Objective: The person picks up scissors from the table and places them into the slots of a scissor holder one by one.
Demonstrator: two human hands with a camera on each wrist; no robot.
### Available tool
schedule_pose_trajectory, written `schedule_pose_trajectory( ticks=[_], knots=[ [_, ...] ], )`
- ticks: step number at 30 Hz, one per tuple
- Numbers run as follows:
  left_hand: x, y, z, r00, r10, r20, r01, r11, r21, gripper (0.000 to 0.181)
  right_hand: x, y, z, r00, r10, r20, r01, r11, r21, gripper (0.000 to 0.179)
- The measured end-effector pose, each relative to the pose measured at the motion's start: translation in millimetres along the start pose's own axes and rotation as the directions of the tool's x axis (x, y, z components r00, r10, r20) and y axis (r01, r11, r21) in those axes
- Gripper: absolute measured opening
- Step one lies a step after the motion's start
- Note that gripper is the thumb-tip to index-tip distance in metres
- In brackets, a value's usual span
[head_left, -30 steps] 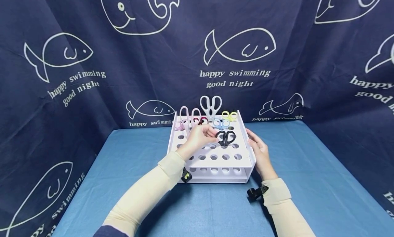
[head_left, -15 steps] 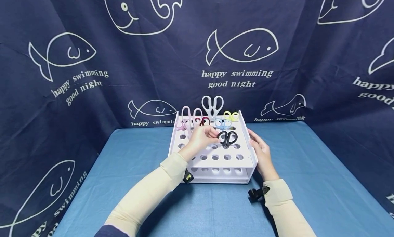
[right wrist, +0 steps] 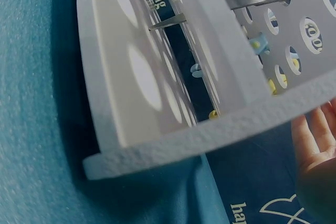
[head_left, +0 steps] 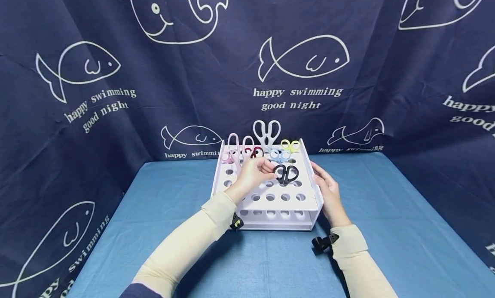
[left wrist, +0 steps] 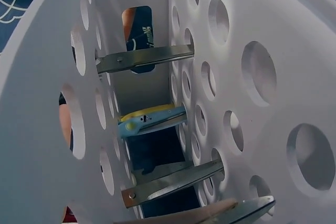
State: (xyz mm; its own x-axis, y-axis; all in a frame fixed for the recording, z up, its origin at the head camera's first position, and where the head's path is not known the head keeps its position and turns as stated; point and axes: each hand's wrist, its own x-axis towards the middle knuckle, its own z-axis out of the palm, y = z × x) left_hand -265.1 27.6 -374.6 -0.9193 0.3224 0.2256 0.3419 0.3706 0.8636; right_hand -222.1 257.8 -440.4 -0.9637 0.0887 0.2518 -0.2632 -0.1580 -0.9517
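A white tiered rack (head_left: 278,208) with rows of round holes stands on the table. My left hand (head_left: 251,174) reaches over its top and pinches the black-handled scissors (head_left: 286,174) at the left handle loop. These scissors are upright, with their handles above the holed top. In the left wrist view, several scissor blades (left wrist: 152,56) pass between the rack's layers; which belong to the black pair I cannot tell. My right hand (head_left: 328,195) rests against the rack's right side, its fingers (right wrist: 320,129) nearly straight in the right wrist view.
Toward the rack's back stand white scissors (head_left: 267,132), pink scissors (head_left: 233,143), small pink scissors (head_left: 226,157), red scissors (head_left: 258,151), light-blue scissors (head_left: 280,155) and yellow scissors (head_left: 290,146). A dark-blue fish-print cloth (head_left: 193,96) hangs behind the blue table (head_left: 174,186).
The head view has shifted slightly, so everything appears a little farther right than a second ago. Both hands, the black-handled scissors and the rack keep their places relative to one another.
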Motion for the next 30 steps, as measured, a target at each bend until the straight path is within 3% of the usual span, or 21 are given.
schedule_pose_trajectory(
  ticks=[30],
  knots=[
    [0.0, 3.1, -6.3, 1.000, 0.022, 0.001, -0.021, 0.998, -0.061, 0.023, 0.8, 1.1, 0.2, 1.000, 0.000, -0.012, 0.000, 1.000, -0.012, 0.046]
  ],
)
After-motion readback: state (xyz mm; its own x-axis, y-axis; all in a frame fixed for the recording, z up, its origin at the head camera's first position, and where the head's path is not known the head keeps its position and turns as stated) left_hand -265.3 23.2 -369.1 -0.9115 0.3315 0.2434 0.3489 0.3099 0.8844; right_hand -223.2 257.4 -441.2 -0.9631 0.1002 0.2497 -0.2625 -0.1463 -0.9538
